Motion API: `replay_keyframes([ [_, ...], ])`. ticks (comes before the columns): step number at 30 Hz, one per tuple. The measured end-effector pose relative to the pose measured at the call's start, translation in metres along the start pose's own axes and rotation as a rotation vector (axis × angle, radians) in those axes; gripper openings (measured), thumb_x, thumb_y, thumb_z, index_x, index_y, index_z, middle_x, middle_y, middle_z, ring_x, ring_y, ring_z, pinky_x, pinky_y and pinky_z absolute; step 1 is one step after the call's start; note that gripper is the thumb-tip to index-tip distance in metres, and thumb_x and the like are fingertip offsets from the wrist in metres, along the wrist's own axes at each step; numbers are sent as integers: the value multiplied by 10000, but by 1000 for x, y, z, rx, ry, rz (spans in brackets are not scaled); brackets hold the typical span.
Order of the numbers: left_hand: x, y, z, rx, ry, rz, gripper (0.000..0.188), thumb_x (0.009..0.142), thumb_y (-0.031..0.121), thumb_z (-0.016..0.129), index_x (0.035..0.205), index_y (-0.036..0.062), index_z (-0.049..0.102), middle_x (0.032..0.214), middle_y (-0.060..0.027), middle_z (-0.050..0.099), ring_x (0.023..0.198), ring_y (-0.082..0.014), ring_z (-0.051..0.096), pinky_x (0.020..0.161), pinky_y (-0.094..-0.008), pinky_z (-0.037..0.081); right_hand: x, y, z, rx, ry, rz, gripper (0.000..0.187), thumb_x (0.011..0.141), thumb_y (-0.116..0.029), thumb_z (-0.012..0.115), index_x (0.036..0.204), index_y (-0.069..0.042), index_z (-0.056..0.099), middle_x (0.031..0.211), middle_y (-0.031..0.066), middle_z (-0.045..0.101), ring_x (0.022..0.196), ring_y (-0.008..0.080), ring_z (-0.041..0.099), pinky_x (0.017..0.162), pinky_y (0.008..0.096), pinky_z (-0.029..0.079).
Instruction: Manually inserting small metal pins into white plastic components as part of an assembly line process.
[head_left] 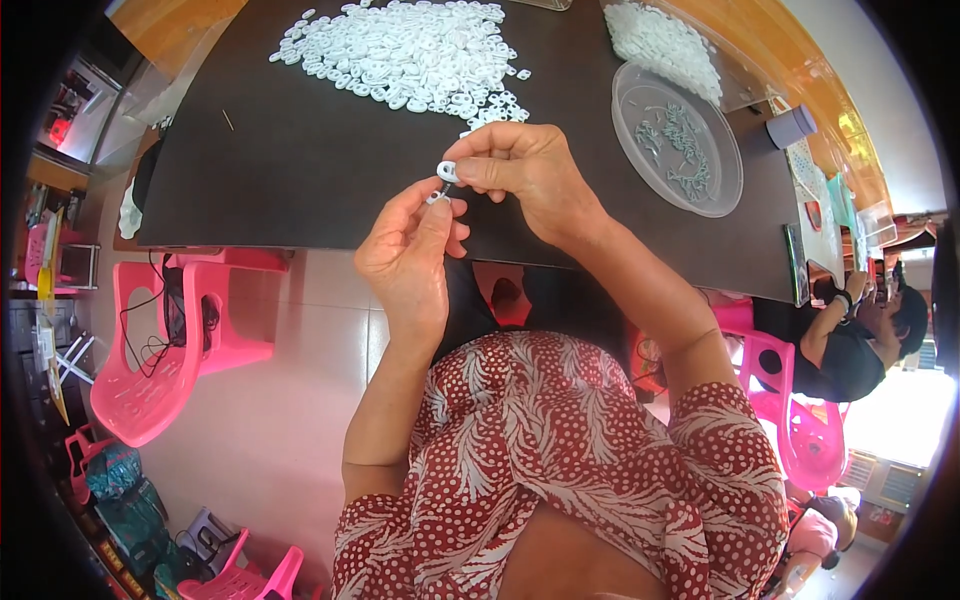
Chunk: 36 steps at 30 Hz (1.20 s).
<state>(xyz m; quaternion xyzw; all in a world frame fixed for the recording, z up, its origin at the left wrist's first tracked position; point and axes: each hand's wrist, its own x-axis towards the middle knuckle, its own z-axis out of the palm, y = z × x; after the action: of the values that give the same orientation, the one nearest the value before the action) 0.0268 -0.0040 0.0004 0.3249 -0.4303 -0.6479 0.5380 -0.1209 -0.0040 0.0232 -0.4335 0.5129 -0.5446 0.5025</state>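
At frame centre, the raised left hand (408, 262) and right hand (520, 172) meet, fingertips pinched together on one small white plastic ring (447, 172) above the dark table (300, 160).

- Dark table (300, 170) over pale tiled floor (270, 430).
- Pink plastic chairs: one (160, 350) left, another (790, 420) right, a third (240, 575) at bottom.
- Bright daylight (890, 415) at right edge.
- Cluttered shelves (60, 110) along left.

Small metal pieces in the clear tray (640, 90) stay too tiny to identify — white pile (410, 50) runs off the top edge.
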Motion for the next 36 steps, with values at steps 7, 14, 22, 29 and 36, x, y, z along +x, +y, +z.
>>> replay_keyframes([
  [7, -1, -2, 0, -2, 37, -2, 202, 870, 1, 573, 1063, -59, 590, 828, -109, 647, 625, -94, 583, 520, -199, 464, -3, 2, 4, -84, 41, -49, 141, 785, -76, 676, 898, 9, 675, 756, 15, 641, 618, 45, 501, 537, 181, 385],
  [14, -2, -2, 0, 6, 51, 9, 201, 871, -4, 570, 1063, -60, 591, 836, -102, 646, 632, -91, 583, 520, -198, 462, -10, 0, 13, -73, 68, -91, 137, 799, -67, 666, 908, 15, 662, 774, 32, 647, 667, 61, 563, 564, 190, 427],
  [22, -4, -3, 1, -37, 56, 29, 245, 876, -8, 566, 1115, -62, 558, 813, -63, 615, 634, -88, 569, 529, -196, 456, -13, 10, 22, -73, 115, -236, 55, 789, 21, 613, 833, 51, 628, 705, 49, 630, 628, 69, 581, 558, 210, 475],
  [29, -4, -7, -2, -48, 48, 32, 255, 875, -14, 566, 1124, -68, 548, 773, -48, 590, 625, -96, 569, 530, -208, 463, -18, 15, 27, -194, 147, -260, 46, 802, 25, 590, 830, 51, 614, 699, 49, 612, 610, 68, 569, 526, 212, 469],
  [36, -2, -6, -1, -91, 63, 3, 232, 882, -5, 557, 1101, -83, 554, 779, -80, 611, 625, -129, 593, 522, -235, 492, -21, 13, 30, -184, 137, -301, 50, 812, 56, 551, 839, 60, 593, 776, 64, 572, 554, 82, 543, 470, 233, 449],
])
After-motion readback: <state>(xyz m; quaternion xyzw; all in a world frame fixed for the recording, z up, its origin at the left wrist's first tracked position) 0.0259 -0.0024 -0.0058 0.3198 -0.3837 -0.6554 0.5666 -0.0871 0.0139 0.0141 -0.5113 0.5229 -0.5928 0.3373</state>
